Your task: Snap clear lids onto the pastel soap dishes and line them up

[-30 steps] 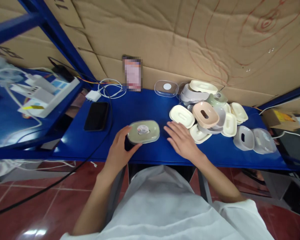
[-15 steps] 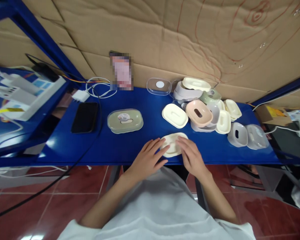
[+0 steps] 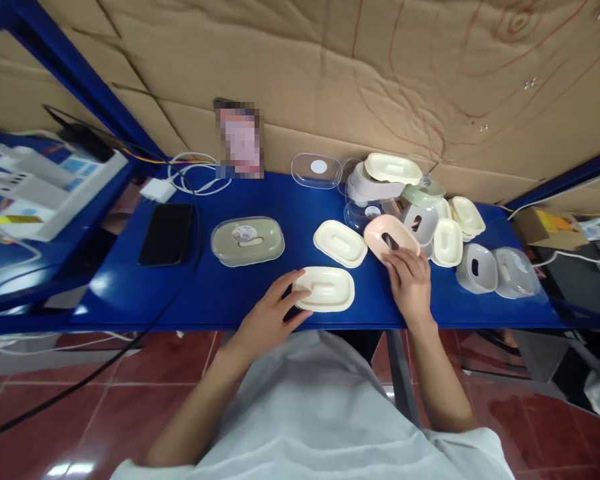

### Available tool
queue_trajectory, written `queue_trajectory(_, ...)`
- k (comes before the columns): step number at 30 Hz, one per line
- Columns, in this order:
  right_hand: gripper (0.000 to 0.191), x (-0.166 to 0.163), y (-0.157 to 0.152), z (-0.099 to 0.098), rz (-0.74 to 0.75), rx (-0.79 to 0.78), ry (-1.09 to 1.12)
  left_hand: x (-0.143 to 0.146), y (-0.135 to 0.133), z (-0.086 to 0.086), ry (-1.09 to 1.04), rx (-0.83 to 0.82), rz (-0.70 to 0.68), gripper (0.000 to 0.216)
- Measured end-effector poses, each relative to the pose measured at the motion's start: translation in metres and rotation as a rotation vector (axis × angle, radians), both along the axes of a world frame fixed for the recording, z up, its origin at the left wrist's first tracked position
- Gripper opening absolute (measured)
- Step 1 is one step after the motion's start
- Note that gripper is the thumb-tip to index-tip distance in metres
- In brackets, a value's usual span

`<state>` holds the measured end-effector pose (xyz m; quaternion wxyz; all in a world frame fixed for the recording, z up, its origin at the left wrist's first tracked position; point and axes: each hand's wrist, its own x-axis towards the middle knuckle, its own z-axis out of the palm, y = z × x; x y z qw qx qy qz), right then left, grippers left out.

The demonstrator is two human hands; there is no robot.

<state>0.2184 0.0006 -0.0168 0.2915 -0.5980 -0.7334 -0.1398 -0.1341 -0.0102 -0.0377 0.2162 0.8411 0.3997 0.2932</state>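
- Gripping the peach box (image 3: 377, 231), my right hand (image 3: 409, 275) sits right of the cream tray (image 3: 331, 291).
- My left hand (image 3: 275, 308) grasps the tray's left end, long axis sideways.

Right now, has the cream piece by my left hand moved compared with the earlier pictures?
Yes. The cream piece, touched by the left hand, has moved left, closer to the black phone, which has stayed in place.
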Motion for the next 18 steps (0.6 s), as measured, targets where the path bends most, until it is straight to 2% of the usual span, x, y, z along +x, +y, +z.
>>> queue_trajectory(3,0.028,-0.001,-0.007,-0.004,0.000,-0.018,0.005,0.001,0.001,0.001,-0.014,-0.081,0.012,0.043)
queue_trajectory(7,0.041,0.004,-0.005,-0.009,-0.047,-0.070,-0.064,0.002,0.000,0.002,-0.013,-0.134,0.030,0.056)
queue_trajectory(11,0.033,-0.004,-0.013,-0.001,-0.026,0.041,0.062,0.001,-0.001,0.001,-0.044,-0.165,0.043,0.068)
queue_trajectory(13,0.036,-0.021,-0.024,0.005,0.125,0.012,0.195,-0.001,-0.001,0.002,-0.071,-0.164,0.054,0.074)
queue_trajectory(15,0.039,-0.044,-0.033,0.010,0.337,-0.122,0.265,-0.002,0.000,0.002,-0.102,-0.131,0.053,0.078)
queue_trajectory(18,0.043,-0.076,-0.036,0.010,0.545,-0.314,0.208,-0.004,0.002,0.001,-0.099,-0.044,0.014,0.076)
